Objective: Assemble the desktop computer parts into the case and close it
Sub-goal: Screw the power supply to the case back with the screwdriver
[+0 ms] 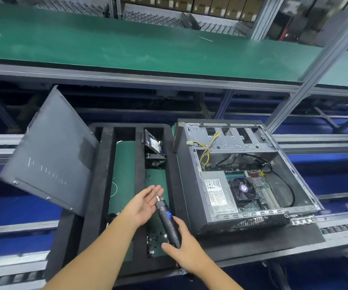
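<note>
The open computer case lies on its side at the right, with a power supply, motherboard and CPU fan inside. Its grey side panel leans upright at the left. A hard drive stands in a slot of the black foam tray, with a small fan just in front of it. My right hand grips a black electric screwdriver, bit pointing up. My left hand is held open, palm up, its fingertips beside the bit.
Loose screws lie in the tray's front compartment on a green mat. A green conveyor belt runs behind the bench. Yellow and black cables hang from the case's drive cage. Metal frame posts rise at the right.
</note>
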`<state>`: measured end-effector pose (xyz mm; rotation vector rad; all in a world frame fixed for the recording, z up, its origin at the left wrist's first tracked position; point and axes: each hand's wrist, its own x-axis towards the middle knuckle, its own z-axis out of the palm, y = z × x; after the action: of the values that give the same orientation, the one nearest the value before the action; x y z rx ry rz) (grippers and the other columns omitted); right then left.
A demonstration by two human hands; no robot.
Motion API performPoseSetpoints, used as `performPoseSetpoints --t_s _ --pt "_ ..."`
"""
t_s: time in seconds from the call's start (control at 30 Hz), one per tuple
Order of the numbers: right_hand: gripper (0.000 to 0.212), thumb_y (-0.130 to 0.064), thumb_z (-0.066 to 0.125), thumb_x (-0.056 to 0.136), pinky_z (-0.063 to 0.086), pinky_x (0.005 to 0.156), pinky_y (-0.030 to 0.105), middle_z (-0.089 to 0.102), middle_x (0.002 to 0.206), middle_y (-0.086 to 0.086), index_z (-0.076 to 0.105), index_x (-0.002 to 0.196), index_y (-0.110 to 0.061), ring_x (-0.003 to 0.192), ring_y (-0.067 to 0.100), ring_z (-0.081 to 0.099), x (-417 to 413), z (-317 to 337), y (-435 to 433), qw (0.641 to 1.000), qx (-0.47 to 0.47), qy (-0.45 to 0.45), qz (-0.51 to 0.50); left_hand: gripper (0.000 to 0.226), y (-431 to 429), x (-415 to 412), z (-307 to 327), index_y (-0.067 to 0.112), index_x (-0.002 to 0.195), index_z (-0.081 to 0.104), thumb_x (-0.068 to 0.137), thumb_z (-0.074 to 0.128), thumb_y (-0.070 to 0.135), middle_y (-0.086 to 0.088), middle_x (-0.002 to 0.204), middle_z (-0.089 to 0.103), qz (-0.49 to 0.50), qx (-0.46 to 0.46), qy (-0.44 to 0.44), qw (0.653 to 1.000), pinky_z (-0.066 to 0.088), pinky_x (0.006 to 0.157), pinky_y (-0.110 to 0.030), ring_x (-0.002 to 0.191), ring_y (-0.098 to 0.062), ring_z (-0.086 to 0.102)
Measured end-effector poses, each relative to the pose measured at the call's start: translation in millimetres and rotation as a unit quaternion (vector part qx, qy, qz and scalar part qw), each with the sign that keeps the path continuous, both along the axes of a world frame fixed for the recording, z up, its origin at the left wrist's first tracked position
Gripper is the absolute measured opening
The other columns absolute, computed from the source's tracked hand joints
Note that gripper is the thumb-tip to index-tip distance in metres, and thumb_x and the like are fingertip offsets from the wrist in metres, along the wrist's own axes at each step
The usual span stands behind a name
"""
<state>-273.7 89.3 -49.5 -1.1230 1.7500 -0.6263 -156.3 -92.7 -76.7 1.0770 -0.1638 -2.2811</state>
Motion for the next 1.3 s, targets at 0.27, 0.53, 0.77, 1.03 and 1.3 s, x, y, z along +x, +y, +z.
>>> performPoseSetpoints --t_s 0.27,0.53,0.77,1.03,1.3 --pt "0.073 -0.057 0.069 0.077 0.053 0.093 0.025 0.065 0.118 -0.010 0.019 0.125 -0.079 0.099 0.007 0.066 -3 -4 -1 1.000 -0.018 0.020 0.013 0.024 4 2 4 0.006 0.118 0.062 0.095 0.060 0.013 -0.012 0.116 0.072 -0.003 0.001 0.013 1.000 0.051 0.085 -0.037 0.099 -0.021 0.073" --pt "0.080 -0.059 0.066 0.078 0.057 0.086 0.032 0.064 0.112 -0.007 0.019 0.142 -0.064 0.090 0.008 0.064 -9 0 -4 0.999 -0.001 0.035 0.029 0.019 4 8 12 0.008 0.115 0.062 0.098 0.057 0.014 -0.009 0.110 0.075 -0.037 -0.021 -0.005 0.999 0.050 0.078 -0.034 0.096 -0.019 0.074" --pt "0.074 -0.051 0.069 0.079 0.057 0.058 0.026 0.062 0.109 -0.003 0.027 0.140 -0.061 0.067 0.008 0.062 -8 8 -8 1.000 -0.003 0.004 0.016 0.013 1 8 24 0.007 0.109 0.063 0.099 0.054 0.011 -0.009 0.106 0.075 -0.054 -0.045 -0.020 0.997 0.051 0.080 -0.035 0.094 -0.019 0.074" --pt "0.072 -0.040 0.070 0.086 0.051 0.057 0.015 0.061 0.104 -0.009 0.033 0.147 -0.045 0.062 -0.005 0.059 -5 23 -8 1.000 -0.020 -0.015 0.007 0.015 -2 7 38 0.006 0.109 0.061 0.102 0.048 0.011 -0.007 0.100 0.076 -0.082 -0.094 -0.060 0.990 0.052 0.077 -0.034 0.095 -0.020 0.074" --pt "0.073 -0.039 0.074 0.085 0.046 0.066 0.007 0.063 0.106 -0.016 0.036 0.148 -0.042 0.074 -0.010 0.061 -1 36 5 0.996 -0.055 -0.050 -0.044 0.020 7 -4 54 0.006 0.113 0.065 0.101 0.053 0.017 -0.005 0.106 0.076 -0.097 -0.181 -0.073 0.976 0.057 0.072 -0.027 0.103 -0.017 0.071"
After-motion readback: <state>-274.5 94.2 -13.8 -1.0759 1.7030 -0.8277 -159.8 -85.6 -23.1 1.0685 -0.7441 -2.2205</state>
